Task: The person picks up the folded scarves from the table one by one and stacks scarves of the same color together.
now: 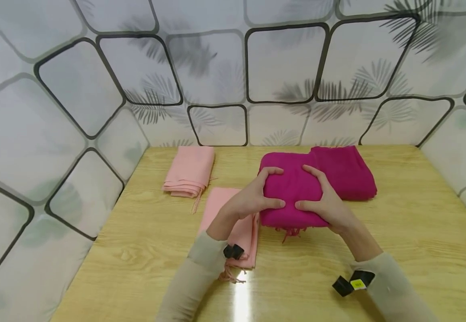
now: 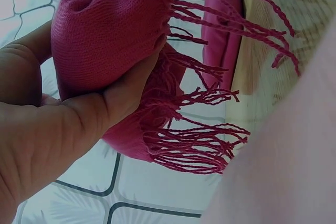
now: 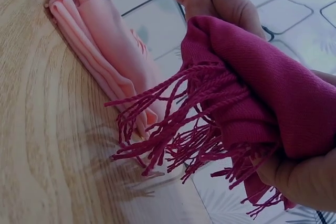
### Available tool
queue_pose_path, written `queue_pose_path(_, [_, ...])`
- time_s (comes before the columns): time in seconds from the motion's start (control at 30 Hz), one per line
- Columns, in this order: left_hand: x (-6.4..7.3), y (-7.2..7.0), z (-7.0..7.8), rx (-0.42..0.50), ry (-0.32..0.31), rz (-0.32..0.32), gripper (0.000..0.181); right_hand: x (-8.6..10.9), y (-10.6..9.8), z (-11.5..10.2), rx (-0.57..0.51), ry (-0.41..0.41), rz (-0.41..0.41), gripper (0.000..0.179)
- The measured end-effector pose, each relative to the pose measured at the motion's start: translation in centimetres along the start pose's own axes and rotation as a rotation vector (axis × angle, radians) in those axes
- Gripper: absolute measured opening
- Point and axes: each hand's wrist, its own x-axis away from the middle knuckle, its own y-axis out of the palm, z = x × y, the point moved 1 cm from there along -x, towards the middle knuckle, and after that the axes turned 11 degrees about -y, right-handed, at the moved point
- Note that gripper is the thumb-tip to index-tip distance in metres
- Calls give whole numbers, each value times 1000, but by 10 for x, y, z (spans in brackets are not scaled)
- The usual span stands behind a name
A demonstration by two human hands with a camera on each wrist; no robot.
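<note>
A folded magenta scarf (image 1: 293,190) with twisted fringe is held up above the table between both hands. My left hand (image 1: 253,197) grips its left side, thumb on the near face and fingers toward the far edge. On the opposite side my right hand (image 1: 329,203) grips it in the same way. In the left wrist view the fringe (image 2: 205,145) hangs loose from the scarf's end. The right wrist view has the left hand (image 3: 220,3) beyond the scarf and the right thumb (image 3: 294,179) pressed against its lower part.
Behind and right of the held scarf lies another folded magenta scarf (image 1: 345,174). A folded pink scarf (image 1: 190,170) lies at the back left; another pink scarf (image 1: 220,203) is partly under the left forearm. Patterned cloth (image 1: 285,62) surrounds the wooden table (image 1: 136,268).
</note>
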Motion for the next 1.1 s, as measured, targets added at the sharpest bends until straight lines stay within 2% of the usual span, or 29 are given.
queue_pose_path(0.2, [0, -1, 0, -1, 28, -10, 72, 2, -1, 0, 33, -17, 13, 91])
queue_pose_path(0.47, [7, 5, 0, 7, 39, -21, 73, 10, -2, -4, 73, -11, 3, 91])
queue_pose_path(0.87, [15, 6, 0, -26, 15, 12, 72, 16, 1, -7, 98, -29, -5, 90])
queue_pose_path(1.1, [11, 7, -2, -9, 6, -2, 72, 19, 0, -8, 116, -31, 5, 89])
